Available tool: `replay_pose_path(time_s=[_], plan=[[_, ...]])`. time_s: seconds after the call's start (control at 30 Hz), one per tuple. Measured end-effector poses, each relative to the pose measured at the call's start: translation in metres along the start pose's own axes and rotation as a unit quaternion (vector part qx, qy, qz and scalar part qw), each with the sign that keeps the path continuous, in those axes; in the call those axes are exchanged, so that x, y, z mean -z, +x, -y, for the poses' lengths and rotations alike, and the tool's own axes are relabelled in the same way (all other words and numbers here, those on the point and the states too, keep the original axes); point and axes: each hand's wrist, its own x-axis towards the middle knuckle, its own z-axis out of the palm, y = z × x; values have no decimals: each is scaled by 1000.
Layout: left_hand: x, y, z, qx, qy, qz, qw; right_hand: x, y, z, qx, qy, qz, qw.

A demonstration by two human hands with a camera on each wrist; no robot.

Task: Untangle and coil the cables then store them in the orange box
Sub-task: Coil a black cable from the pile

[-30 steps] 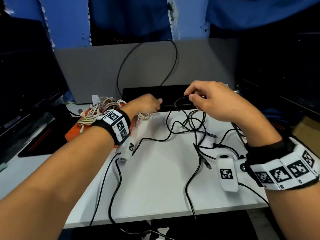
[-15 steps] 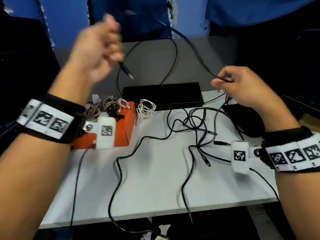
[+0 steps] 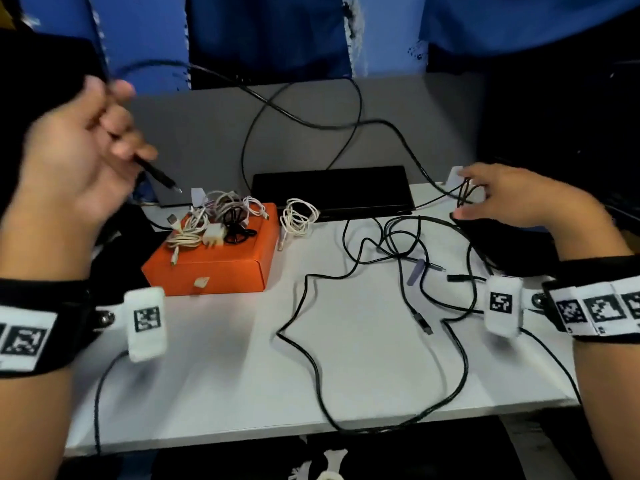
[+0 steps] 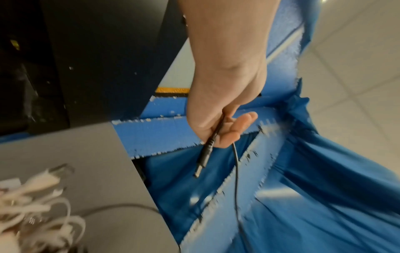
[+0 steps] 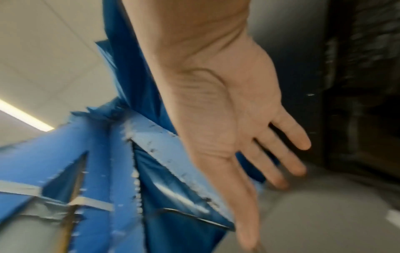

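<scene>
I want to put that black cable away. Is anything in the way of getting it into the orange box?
Yes. The orange box is closed, and white cables and a charger are piled on its lid. The black cable, held by the left hand, also runs into the tangle.

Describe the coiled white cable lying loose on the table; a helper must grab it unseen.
Start at the orange box on the white table. Just right of its far corner lies the white coil, before the black device. It alone sits off the box.
</scene>
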Motion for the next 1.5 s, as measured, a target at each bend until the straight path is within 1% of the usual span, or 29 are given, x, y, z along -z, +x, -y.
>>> replay_pose_path(time_s=[0.03,0.07,0.1,0.13,0.17,0.2,0.23,0.27,0.3,0.37,0.4,0.47,0.57,0.67,0.73,0.8,0.83,0.9,0.97,1.03,1.07,1.13,1.2,1.23,1.3,1.33,1.37,1.43,1.5], plan=[[-30,-21,-3,35,35,34,998,7,-13,18,43,-9,36,998],[-46,-33,5,27,65,33,997,13,-28,38,98,0,62,993],[-61,-50,7,37,84,44,995,17,-44,61,156,25,76,985],[-73,-63,11,52,96,69,992,16,-60,82,209,58,78,973],[-82,-70,17,70,101,96,988,11,-75,103,254,80,62,962],[-96,-80,21,75,109,107,985,1,-84,121,292,88,29,952],[-106,-89,23,79,116,137,981,-10,-90,136,322,82,-11,943],[-113,-97,25,89,103,175,975,-22,-90,145,344,70,-46,935],[-116,-103,27,102,91,212,968,-33,-88,152,356,59,-68,930],[-117,-109,28,112,96,265,953,-45,-77,153,372,68,-83,922],[-117,-110,29,114,100,274,950,-46,-72,151,379,78,-92,918],[-113,-108,32,121,95,266,952,-42,-64,144,372,99,-121,915],[-106,-102,33,119,12,273,955,-35,-59,135,341,151,-183,910],[-110,-103,36,74,-50,257,962,-34,-64,139,315,196,-215,903],[-117,-107,38,32,-75,237,968,-37,-70,147,306,192,-213,908],[-121,-107,39,9,-102,212,972,-45,-72,153,283,162,-169,930],[-121,-105,37,2,-120,200,972,-50,-73,155,268,153,-133,942],[-117,-100,34,-24,-133,177,975,-63,-72,158,258,162,-51,951],[-113,-95,33,-78,-58,138,986,-74,-73,160,269,159,21,950],[-112,-94,39,-122,44,115,985,-80,-79,164,298,137,65,943],[-112,-96,43,-127,82,122,981,-81,-84,167,311,126,73,939],[-114,-99,51,-102,156,168,968,-83,-92,174,323,93,68,940],[-113,-99,58,-58,253,228,938,-82,-97,179,334,56,40,940],[-111,-98,61,-51,301,246,920,-79,-97,180,343,54,19,938],[-105,-92,62,-67,370,248,893,-68,-95,174,350,98,-17,932],[-101,-89,62,-68,379,255,887,-60,-93,169,348,129,-27,928],[-99,-87,60,-52,362,274,889,-53,-90,164,345,156,-32,925],[-95,-86,57,2,290,329,899,-41,-84,154,339,212,-46,916],[-93,-89,53,50,207,360,908,-38,-78,148,332,262,-62,904]])
